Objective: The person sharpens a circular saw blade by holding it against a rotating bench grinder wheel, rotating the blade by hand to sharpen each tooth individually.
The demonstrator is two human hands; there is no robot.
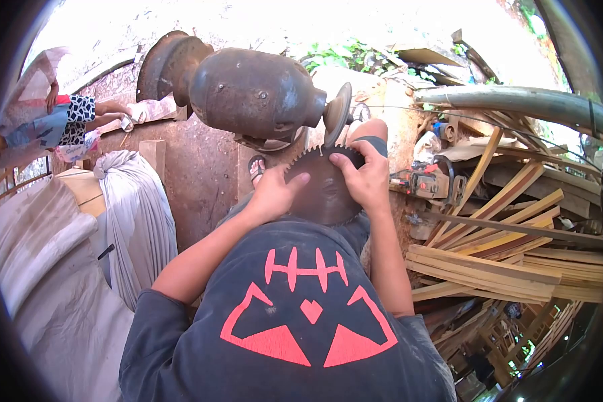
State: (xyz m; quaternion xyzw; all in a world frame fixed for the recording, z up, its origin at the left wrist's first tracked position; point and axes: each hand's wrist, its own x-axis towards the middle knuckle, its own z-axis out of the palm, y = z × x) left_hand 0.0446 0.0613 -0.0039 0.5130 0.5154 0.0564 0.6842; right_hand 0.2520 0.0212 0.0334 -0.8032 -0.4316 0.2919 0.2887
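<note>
A dark circular saw blade [320, 191] with a toothed rim is held up in front of my body. My left hand [279, 189] grips its left side, thumb lying across the face. On the upper right, my right hand [365, 173] pinches the blade near its teeth, with the thumb on the face and the fingers over the edge. Right at the blade's top teeth is the grinding wheel [338, 115], a thin disc on the shaft of a rusty bench grinder motor [254, 90]. The fingers behind the blade are hidden.
A chainsaw [422, 181] lies to the right, near stacked wooden strips [489, 268]. A metal pipe [509, 99] runs above them. Grey cloth [130, 201] drapes over something at left. Another person [67, 124] is at the far left. A sandalled foot [256, 169] shows below the motor.
</note>
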